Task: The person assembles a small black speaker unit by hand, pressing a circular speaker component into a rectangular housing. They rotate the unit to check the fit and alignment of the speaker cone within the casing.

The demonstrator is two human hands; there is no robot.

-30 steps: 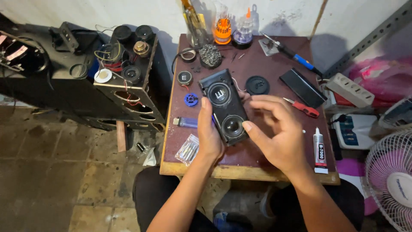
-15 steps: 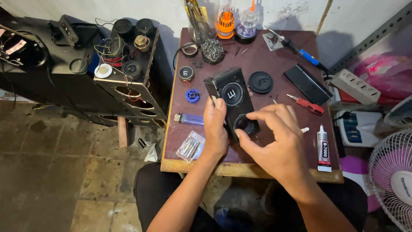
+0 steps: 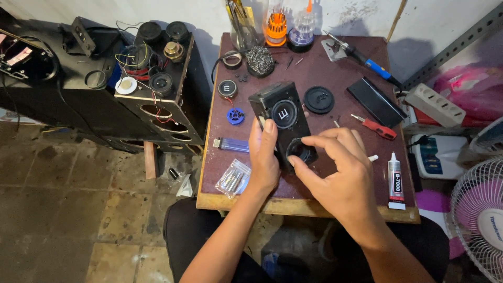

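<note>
From my remote seat I saw the small black speaker box (image 3: 283, 123) lying near the middle of the dark red tabletop (image 3: 335, 63), tilted, its long side running away from the person. The left hand (image 3: 263, 160) was clasped on the box's left edge, thumb up along its side. The right hand (image 3: 343, 175) hovered over the near end of the box, thumb and forefinger curled at the rim of the round opening (image 3: 301, 150); whether they pinched anything there I could not tell.

I judged the box rigid and fairly light, a hard plastic shell that would not slip much in a bare palm. The round driver (image 3: 285, 113) set in its face looked the delicate part (a cone dents easily), so the long side walls seemed the safer hold.

Just right of the box lay a loose black round cover (image 3: 318, 99), and further right a red-handled screwdriver (image 3: 378, 127) and a white glue tube (image 3: 395, 181). Left of the box sat a blue lighter (image 3: 231, 144) and a clear packet of small parts (image 3: 233, 177). Beyond the box stood a soldering iron (image 3: 361, 56) with a blue grip. The tabletop looked worn and scuffed. Well left of the box stood a large gutted black speaker cabinet (image 3: 157, 99) on a stained tile floor (image 3: 68, 209); a fan (image 3: 479, 220) showed at the far right.
</note>
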